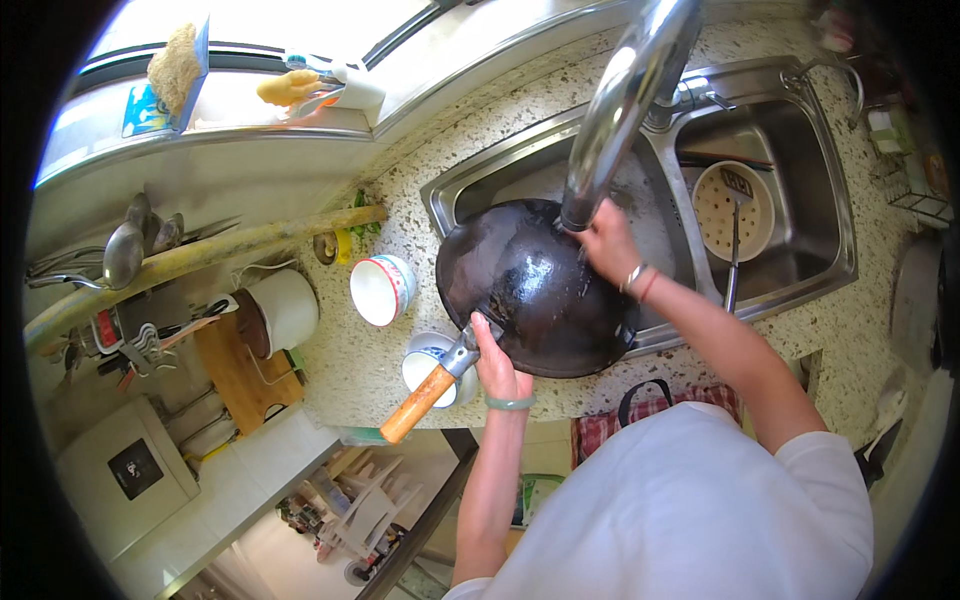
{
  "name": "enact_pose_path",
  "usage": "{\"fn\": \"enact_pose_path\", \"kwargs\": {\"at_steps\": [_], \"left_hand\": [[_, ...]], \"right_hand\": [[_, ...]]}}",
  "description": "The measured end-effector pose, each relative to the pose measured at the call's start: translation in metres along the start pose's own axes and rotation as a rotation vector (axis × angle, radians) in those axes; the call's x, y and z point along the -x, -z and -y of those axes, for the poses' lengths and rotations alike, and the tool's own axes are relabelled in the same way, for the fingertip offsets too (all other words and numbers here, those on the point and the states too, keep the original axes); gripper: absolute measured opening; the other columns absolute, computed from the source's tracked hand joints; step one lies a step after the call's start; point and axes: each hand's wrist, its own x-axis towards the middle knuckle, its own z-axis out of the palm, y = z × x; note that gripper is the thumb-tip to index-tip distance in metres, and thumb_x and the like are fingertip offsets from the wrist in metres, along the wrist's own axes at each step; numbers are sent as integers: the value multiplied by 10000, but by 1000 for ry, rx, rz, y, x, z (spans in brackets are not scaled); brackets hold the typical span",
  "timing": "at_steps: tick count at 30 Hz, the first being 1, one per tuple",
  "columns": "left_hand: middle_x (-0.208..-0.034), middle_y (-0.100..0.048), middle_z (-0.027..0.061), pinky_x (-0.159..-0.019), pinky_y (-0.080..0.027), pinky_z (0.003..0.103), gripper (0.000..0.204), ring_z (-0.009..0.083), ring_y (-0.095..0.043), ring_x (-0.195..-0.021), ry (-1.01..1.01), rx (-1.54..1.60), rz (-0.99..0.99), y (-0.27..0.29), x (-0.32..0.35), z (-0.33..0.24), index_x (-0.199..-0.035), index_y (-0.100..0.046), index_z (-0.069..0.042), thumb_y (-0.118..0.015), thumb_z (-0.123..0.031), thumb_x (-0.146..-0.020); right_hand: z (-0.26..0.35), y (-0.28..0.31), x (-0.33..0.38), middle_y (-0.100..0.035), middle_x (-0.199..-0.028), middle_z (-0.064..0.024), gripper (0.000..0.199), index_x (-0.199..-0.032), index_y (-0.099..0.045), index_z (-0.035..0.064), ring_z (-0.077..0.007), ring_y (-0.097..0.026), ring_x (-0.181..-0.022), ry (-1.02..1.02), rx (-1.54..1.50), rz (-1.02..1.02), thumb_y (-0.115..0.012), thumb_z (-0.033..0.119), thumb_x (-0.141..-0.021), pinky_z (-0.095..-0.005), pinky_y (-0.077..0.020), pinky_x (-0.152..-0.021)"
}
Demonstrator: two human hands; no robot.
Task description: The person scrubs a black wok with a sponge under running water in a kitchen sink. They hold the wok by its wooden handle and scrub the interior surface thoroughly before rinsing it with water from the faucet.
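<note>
A dark, wet wok is tilted over the front edge of the left sink basin. Its wooden handle points to the lower left. My left hand grips the wok where the metal socket of the handle meets the rim. Against the upper right part of the wok, my right hand presses with curled fingers; whatever it may hold is hidden. The chrome faucet reaches over the wok, its spout end right beside my right fingers.
A red-rimmed white bowl and a blue-patterned bowl stand left of the wok. The right basin holds a cream strainer and a slotted turner. A white pot and a cutting board are farther left.
</note>
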Motion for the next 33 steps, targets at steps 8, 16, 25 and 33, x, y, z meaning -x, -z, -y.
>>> {"fn": "enact_pose_path", "kwargs": {"at_steps": [8,16,25,33], "left_hand": [[-1334,-526,77,-1052,-406,379,507,215,-521,-1189,6,-29,-107,11,-3,-2,-1311,-470,-21,-474,-412,-989],[-1293,-545,78,-1046,-406,353,508,202,-528,-1162,-27,-19,-127,10,-9,-2,-1303,-474,7,-477,-394,-993],[-1292,-543,74,-1024,-421,345,486,192,-539,-1144,-1,-17,-111,6,-3,-5,-1282,-492,1,-484,-389,-991],[-1264,-564,58,-1017,-423,336,442,178,-546,-1125,-9,-66,-180,27,-10,-3,-1258,-522,-20,-508,-368,-985]], "right_hand": [[75,2,23,-560,-876,-95,80,-868,-645,70,-274,-534,-874,212,-9,231,-683,104,-806,-369,-403,-748],[-64,-23,-4,-603,-880,-143,98,-844,-651,-4,-319,-582,-846,-153,37,49,-632,86,-812,-381,-470,-777],[-27,-46,-39,-595,-943,-96,141,-906,-683,26,-268,-558,-939,-120,-463,213,-654,152,-849,-341,-429,-869],[-217,-38,-10,-628,-877,-153,74,-830,-662,41,-338,-598,-828,-284,563,6,-620,44,-768,-427,-475,-772]]}}
